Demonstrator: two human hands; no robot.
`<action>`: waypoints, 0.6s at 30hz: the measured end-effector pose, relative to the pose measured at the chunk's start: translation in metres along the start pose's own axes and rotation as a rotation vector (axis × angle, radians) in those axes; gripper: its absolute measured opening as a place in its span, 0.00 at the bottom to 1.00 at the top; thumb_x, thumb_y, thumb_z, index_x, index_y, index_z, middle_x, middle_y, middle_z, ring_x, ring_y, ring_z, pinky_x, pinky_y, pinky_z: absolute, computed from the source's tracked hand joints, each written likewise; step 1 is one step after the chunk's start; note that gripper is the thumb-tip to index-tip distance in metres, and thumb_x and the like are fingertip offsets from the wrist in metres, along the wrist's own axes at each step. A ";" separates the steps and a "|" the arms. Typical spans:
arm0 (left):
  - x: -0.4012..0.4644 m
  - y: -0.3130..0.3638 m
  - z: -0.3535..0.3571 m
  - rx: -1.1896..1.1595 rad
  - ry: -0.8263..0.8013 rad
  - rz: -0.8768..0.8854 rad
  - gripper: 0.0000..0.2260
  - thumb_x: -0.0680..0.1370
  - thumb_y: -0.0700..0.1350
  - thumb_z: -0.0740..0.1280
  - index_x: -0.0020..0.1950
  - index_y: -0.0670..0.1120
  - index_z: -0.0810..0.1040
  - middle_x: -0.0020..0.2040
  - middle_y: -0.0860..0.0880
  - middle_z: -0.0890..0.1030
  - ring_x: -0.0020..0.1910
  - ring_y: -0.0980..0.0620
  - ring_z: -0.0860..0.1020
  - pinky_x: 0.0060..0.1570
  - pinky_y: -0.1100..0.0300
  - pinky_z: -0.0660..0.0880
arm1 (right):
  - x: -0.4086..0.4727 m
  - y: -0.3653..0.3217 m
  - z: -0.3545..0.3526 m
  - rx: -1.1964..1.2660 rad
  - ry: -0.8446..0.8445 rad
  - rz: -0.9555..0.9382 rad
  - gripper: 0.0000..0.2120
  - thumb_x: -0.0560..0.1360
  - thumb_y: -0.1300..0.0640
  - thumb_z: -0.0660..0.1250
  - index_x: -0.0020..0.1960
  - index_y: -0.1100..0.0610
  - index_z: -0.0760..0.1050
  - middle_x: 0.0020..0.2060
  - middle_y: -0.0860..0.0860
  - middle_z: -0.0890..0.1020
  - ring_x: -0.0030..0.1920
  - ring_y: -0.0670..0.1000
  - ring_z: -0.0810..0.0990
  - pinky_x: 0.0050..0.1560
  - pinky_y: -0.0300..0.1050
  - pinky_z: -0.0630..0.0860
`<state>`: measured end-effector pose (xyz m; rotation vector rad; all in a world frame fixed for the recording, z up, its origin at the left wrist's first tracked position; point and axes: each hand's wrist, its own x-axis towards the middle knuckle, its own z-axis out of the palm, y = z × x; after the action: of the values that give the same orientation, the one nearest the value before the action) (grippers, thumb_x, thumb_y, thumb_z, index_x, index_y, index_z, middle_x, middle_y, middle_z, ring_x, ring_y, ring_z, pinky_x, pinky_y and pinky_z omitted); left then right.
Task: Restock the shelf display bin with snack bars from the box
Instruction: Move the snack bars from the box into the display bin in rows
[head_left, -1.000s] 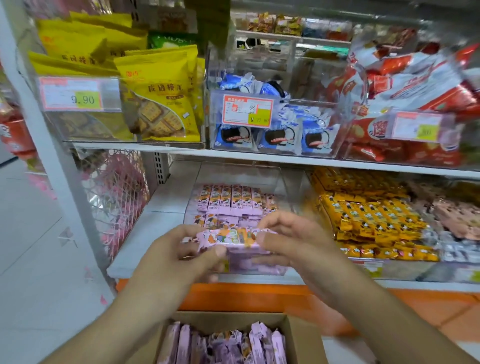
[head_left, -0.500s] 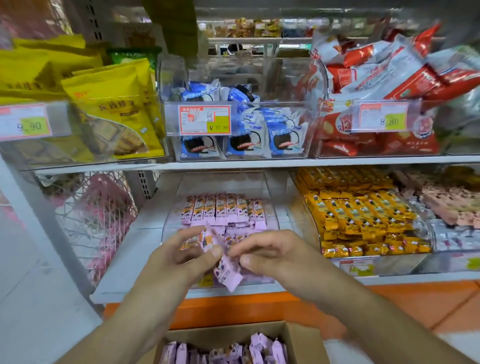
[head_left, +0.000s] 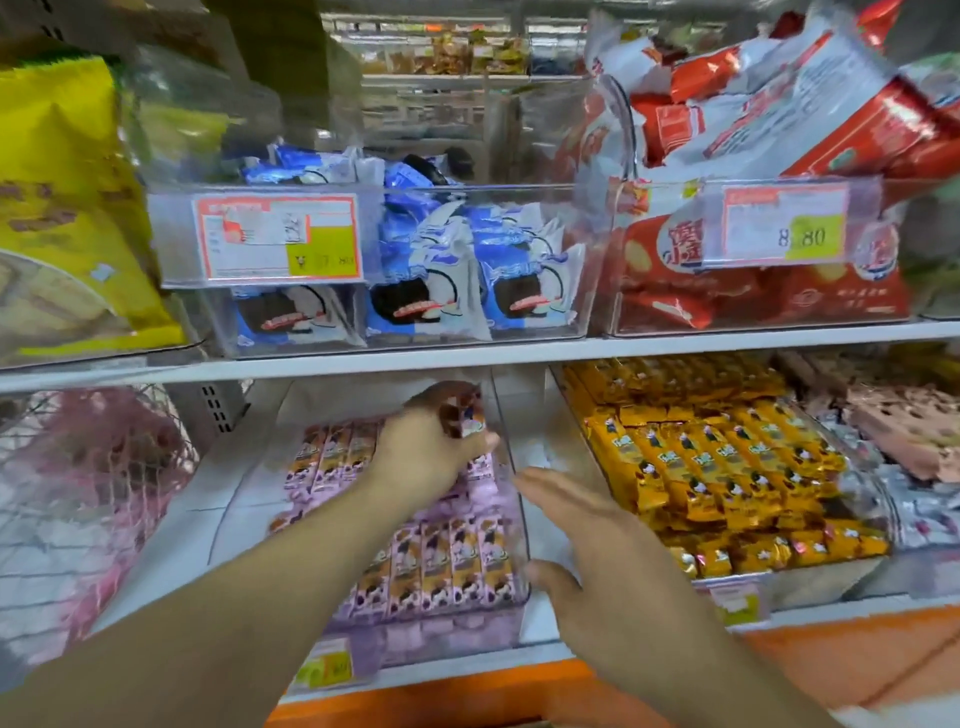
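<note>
While reaching far into clear bin (head_left: 511, 457) on lower shelf, left hand (head_left: 431, 447) grips one purple snack bar (head_left: 464, 415) over far row; near row shows about five. Right hand (head_left: 597, 551), fingers straight, just right of bin wall. Far right: second bin (head_left: 878, 525), orange bars (head_left: 717, 467), uncountable.

Price tag (head_left: 784, 221) on red-snack bin reads "8.80".
</note>
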<state>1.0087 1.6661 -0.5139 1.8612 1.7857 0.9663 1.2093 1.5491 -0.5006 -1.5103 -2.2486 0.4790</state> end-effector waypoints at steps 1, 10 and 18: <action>0.010 -0.007 0.007 0.036 -0.004 0.019 0.25 0.73 0.56 0.78 0.69 0.55 0.78 0.60 0.52 0.84 0.55 0.50 0.82 0.53 0.62 0.76 | 0.002 0.001 0.001 -0.001 0.006 -0.004 0.35 0.83 0.49 0.68 0.83 0.36 0.53 0.77 0.26 0.55 0.69 0.26 0.50 0.60 0.14 0.39; 0.023 -0.032 0.017 0.437 0.048 0.241 0.16 0.79 0.56 0.69 0.66 0.55 0.80 0.64 0.51 0.80 0.62 0.46 0.79 0.61 0.50 0.77 | 0.003 0.008 0.007 0.011 0.037 -0.026 0.34 0.83 0.50 0.68 0.83 0.37 0.55 0.76 0.26 0.57 0.69 0.25 0.48 0.62 0.15 0.40; 0.004 -0.028 -0.005 0.590 -0.278 0.287 0.27 0.81 0.61 0.66 0.78 0.55 0.68 0.75 0.50 0.76 0.71 0.47 0.76 0.70 0.47 0.74 | 0.000 0.003 0.006 -0.004 0.051 -0.009 0.34 0.83 0.51 0.68 0.83 0.40 0.55 0.79 0.30 0.57 0.76 0.31 0.52 0.64 0.17 0.39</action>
<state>0.9845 1.6720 -0.5291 2.5115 1.7797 0.2342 1.2088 1.5495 -0.5068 -1.4965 -2.2184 0.4284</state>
